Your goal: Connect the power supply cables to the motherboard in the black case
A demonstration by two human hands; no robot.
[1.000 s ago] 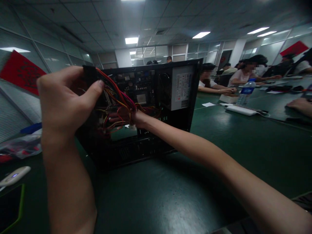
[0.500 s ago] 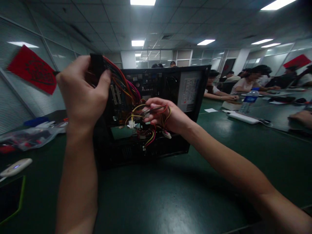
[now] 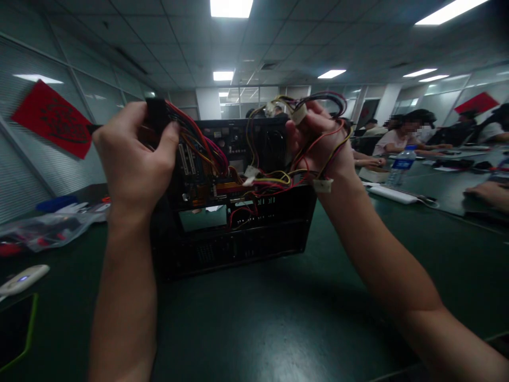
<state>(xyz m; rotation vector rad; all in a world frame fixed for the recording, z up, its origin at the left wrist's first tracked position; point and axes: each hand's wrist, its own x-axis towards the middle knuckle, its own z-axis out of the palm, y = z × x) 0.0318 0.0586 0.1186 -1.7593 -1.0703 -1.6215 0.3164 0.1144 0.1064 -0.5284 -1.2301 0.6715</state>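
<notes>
An open black computer case [image 3: 254, 249] stands on the table in front of me, its inside facing me. A motherboard [image 3: 222, 140] shows in its upper part. My left hand [image 3: 137, 154] is closed around a black cable connector [image 3: 157, 114] at the upper left. Red, orange, yellow and pink wires [image 3: 202, 146] run from that connector down into the case. My right hand [image 3: 318, 140] is raised at the case's upper right, closed on a bundle of power cables [image 3: 328, 98]. White plugs hang from these cables, one [image 3: 322, 185] below my wrist and another [image 3: 250, 175] over the motherboard.
On the green table [image 3: 254, 318], a clear plastic bag [image 3: 51, 228], a white device [image 3: 26, 278] and a green-edged phone [image 3: 18, 329] lie at left. A water bottle [image 3: 403, 164] and white power strip [image 3: 393, 193] are at right. Several people sit beyond.
My right hand has risen up and right from the case's middle, drawing the cable bundle with it. The lower case interior is more exposed. My left hand stays nearly in place.
</notes>
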